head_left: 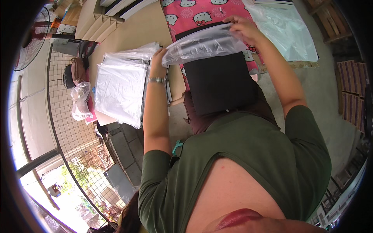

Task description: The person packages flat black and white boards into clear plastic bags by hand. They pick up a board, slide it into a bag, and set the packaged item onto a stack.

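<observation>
A clear plastic bag (204, 46) is stretched sideways between my two hands. My left hand (158, 61) grips its left end, with fingers closed on the film. At the opposite end my right hand (245, 30) pinches the plastic near its upper edge. Below and partly behind the bag, a flat black square board or folder (221, 83) lies over my lap, its far part covered by the film. Whether the bag goes around the board, I cannot tell. A stack of plastic-wrapped flat items (121, 87) lies beside my left forearm.
A pink cloth with cartoon cats (180, 15) covers the table ahead. Clear plastic sheets (285, 31) lie at the far right. Brown cardboard (142, 29) and folded cartons (97, 25) stand at the far left. A wire mesh (64, 105) and a fan (33, 39) are farther left.
</observation>
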Demonstrator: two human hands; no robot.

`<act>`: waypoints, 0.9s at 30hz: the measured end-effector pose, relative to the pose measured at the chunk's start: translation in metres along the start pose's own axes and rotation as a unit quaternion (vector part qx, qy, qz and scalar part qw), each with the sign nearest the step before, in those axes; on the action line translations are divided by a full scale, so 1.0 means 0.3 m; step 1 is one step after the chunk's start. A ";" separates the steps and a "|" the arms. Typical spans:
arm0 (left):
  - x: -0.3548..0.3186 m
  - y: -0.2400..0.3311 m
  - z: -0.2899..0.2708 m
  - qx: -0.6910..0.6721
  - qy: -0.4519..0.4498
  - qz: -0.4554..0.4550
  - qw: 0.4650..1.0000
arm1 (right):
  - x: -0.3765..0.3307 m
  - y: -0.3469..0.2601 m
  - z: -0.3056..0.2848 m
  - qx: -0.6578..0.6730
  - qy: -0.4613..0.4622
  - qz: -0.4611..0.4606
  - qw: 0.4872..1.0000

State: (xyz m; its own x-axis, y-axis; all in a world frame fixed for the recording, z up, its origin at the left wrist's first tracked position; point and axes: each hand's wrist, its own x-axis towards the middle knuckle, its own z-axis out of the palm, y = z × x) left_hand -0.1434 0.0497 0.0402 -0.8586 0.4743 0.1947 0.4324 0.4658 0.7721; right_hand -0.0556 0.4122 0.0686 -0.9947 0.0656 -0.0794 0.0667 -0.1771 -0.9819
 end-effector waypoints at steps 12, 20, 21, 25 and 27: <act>0.216 -0.055 0.163 0.073 -0.031 -0.298 0.951 | 0.182 0.131 0.095 -0.635 0.133 -0.038 0.760; 0.267 0.300 -0.139 0.263 -0.026 -0.115 0.958 | 0.131 -0.193 0.109 -0.609 0.195 -0.108 0.761; 0.272 0.348 -0.193 0.232 -0.003 -0.106 0.967 | 0.108 -0.259 0.100 -0.521 0.268 -0.131 0.800; 0.192 0.591 -0.433 -0.240 0.032 -0.213 0.947 | -0.024 -0.624 0.087 -0.465 0.097 -0.135 0.870; 0.041 0.797 -0.483 -0.297 0.008 -0.149 0.943 | -0.173 -0.742 0.096 -0.019 0.014 -0.019 1.000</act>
State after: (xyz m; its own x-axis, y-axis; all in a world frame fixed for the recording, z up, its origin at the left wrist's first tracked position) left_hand -0.0904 0.0586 0.3148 -0.9236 0.3750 -0.0795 -0.0557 0.0739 0.9957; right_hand -0.0211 0.4201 0.2961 -0.9940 0.0990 -0.0460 0.0323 -0.1360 -0.9902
